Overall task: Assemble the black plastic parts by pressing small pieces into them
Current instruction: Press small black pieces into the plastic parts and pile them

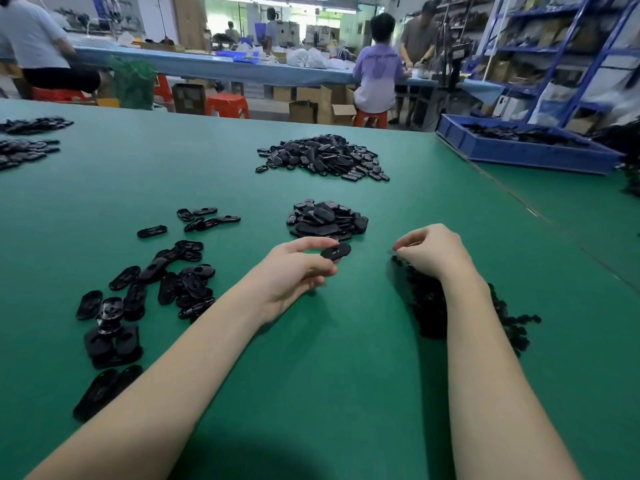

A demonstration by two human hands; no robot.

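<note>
Your left hand pinches a black oval plastic part between thumb and fingertips, holding it just above the green counter, right in front of the nearer heap of oval parts. The part shows a small opening in its middle. Your right hand has its fingers curled with the tips drawn together over the near end of a dark pile of small pieces; whether that grip pinches a piece you cannot tell, since the fingertips blur into the pile. The pile runs along the counter beneath and beside your right forearm.

To your left lie scattered oval parts, some overlapping, a few apart toward the middle of the counter. Farther back sits a larger heap of black parts. More flat heaps lie at the far left edge. A blue crate holding black parts stands at the right rear of the counter. Beyond it, people sit on red stools at a long blue bench, with blue shelving on the right.
</note>
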